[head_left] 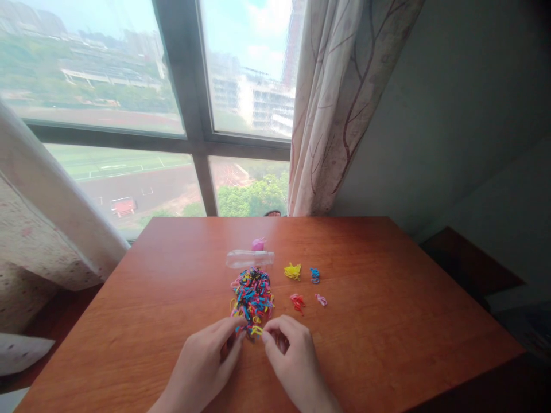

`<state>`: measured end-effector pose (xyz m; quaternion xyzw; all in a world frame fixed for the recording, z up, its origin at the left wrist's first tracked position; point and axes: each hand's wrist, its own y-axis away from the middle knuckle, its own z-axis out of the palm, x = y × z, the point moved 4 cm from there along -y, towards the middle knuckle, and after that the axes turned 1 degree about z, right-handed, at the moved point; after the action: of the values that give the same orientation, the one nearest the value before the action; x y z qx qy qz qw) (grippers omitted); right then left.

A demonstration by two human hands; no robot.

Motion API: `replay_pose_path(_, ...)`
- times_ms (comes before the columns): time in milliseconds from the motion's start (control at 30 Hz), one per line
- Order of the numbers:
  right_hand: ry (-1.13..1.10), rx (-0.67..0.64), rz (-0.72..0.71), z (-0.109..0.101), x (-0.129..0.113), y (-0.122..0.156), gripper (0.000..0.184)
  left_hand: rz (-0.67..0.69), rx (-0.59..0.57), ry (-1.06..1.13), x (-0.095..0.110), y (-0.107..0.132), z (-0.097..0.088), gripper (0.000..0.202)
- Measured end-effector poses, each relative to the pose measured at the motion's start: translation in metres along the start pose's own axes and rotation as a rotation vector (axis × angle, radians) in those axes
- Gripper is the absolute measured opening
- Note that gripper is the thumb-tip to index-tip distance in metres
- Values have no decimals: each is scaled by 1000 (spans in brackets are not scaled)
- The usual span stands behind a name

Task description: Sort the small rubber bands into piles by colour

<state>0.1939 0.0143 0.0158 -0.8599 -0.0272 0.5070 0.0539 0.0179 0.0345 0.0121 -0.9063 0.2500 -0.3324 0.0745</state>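
A heap of small rubber bands in many colours lies in the middle of the table. At its near edge, my left hand has thumb and fingers drawn together among the bands; what they pinch, if anything, is hidden. My right hand pinches a yellow rubber band between thumb and forefinger at the heap's near right edge. Sorted by colour, smaller groups lie to the right: yellow bands, blue bands, red bands and pink bands.
Behind the heap a clear plastic container lies on its side, with a pink object just beyond it. The brown wooden table stands against a window. Curtains hang on both sides.
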Motion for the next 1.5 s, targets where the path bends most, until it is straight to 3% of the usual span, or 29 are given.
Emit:
replay_pose_path(600, -151, -23, 37, 1, -3, -2, 12, -40, -100, 104, 4, -2, 7, 16)
replay_pose_path(767, 51, 53, -23, -24, 14, -19, 17, -25, -121, 47, 2, 1, 8, 19)
replay_pose_path(967, 534, 182, -45, -69, 30, -67, 16, 28, -79, 7, 4, 1, 6, 20)
replay_pose_path(1167, 666, 178, -53, -70, 34, -94, 17, 67, -43, -5, 8, -1, 1, 21)
replay_pose_path(1333, 645, 165, -61, -69, 37, -88, 12, 76, -68, -48, 7, 0, 4, 22)
replay_pose_path(1500, 537, 169, -71, -68, 35, -61, 13, 70, -113, -94, 5, 2, 7, 22)
